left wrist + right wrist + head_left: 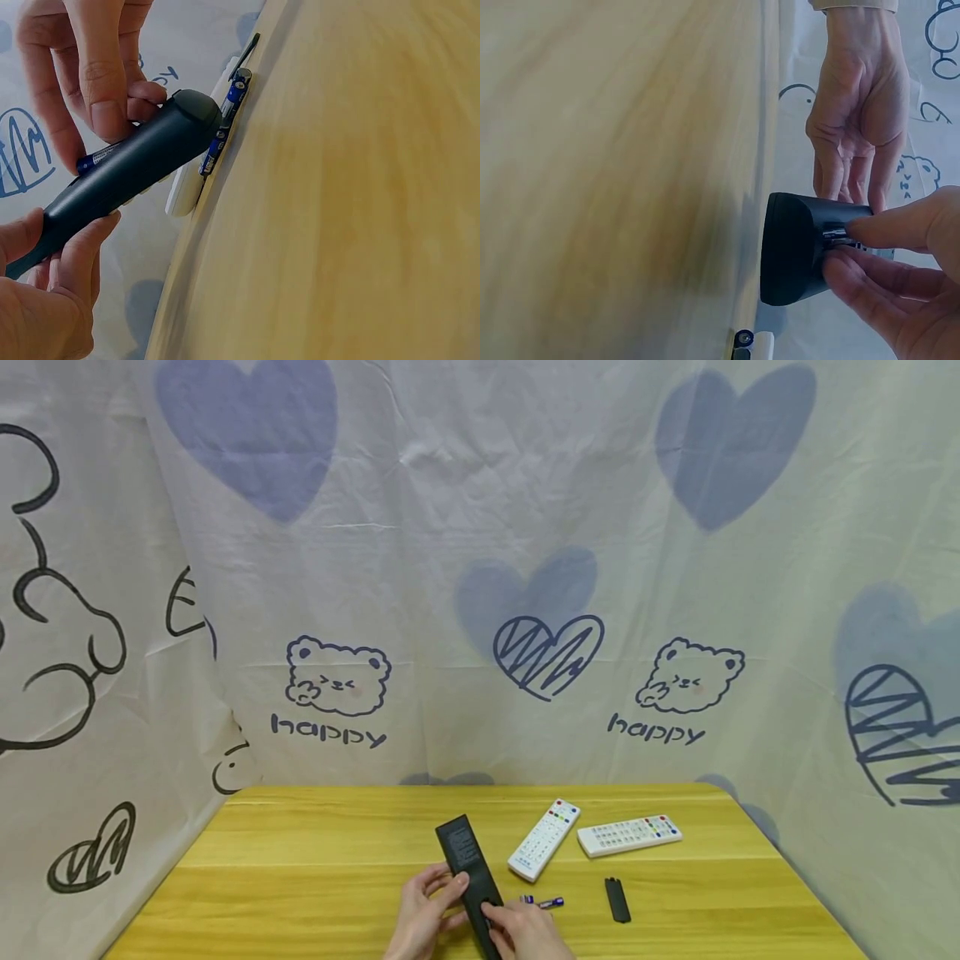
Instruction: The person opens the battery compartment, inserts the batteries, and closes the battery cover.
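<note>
Smooth black plastic on my feed: left hand [424, 912] has its fingers clamped round a long remote [478, 885] above the yellow wood-grain desk [300, 860], right hand [529, 932] pinching a slim blue battery [96, 159] at its open back. Around them I see shiny loose batteries [551, 903], a flat black cover [617, 900], two white button-studded remotes [543, 841]; behind, creased heart-print cloth [435, 493].

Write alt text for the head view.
A person's left hand grips a black remote, back facing the camera, over a yellow wood-grain table; the right hand works at its nearer end. To the right lie white remotes, batteries and a black cover. Behind hangs a cloth printed with hearts and bears.
</note>
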A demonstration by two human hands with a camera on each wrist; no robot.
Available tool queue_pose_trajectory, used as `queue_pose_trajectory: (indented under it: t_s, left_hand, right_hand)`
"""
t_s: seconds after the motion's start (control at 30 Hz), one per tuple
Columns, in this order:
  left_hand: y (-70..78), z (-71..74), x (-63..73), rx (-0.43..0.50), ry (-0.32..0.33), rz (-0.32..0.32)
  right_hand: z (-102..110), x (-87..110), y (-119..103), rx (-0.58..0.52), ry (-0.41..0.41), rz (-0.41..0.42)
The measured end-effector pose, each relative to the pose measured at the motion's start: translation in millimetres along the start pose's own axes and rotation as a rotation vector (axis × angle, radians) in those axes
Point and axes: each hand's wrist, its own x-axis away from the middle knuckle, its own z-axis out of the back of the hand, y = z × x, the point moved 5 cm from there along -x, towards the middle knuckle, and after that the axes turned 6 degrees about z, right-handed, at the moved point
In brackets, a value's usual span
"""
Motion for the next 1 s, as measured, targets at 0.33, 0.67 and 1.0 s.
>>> queue_pose_trajectory:
  t_s: [0.33,0.67,1.0]
  left_hand:
    - [-0.7,-0.9,-1.9,0.009,0.017,0.002]
    - [0.8,1.0,-0.6,0.047,0.043,-0.008]
    - [2.3,4.2,-0.5,0.103,0.041,-0.006]
  right_hand:
    - [6,-0.2,-14,0.122,-0.058,0.011]
    - [-2,2.4,-16,0.262,-0.062,0.078]
    - [-7,3.7,-17,0.375,-0.088,0.053]
